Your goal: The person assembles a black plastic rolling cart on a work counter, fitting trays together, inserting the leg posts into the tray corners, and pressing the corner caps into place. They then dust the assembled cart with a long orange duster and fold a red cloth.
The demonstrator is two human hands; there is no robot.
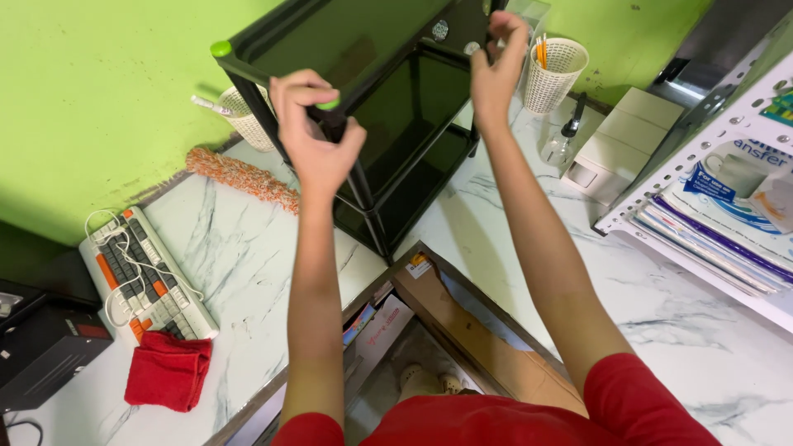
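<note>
The black 3-tier shelf rack [388, 132] stands on the white marble counter [248, 256] directly ahead of you, its top corners meeting both of your raised hands. Your left hand [314, 136] is clenched around the near corner post just below its green cap [329, 104], fingers curled tight over the top rail. Your right hand [498, 62] pinches the far corner of the top shelf, thumb and fingers pressed together on the frame. Beyond the right hand sits a white woven basket of pencils [557, 70]; behind the left hand, a second white basket [244, 120] stands half hidden by the rack. An orange speckled duster [244, 176] lies below and left of the left hand, with a grey and orange keyboard [144, 277] and a folded red cloth [169, 370] farther left along the counter. To your right, a white perforated shelf [719, 165] holds stacked papers. Green walls [99, 99] close in the corner.
</note>
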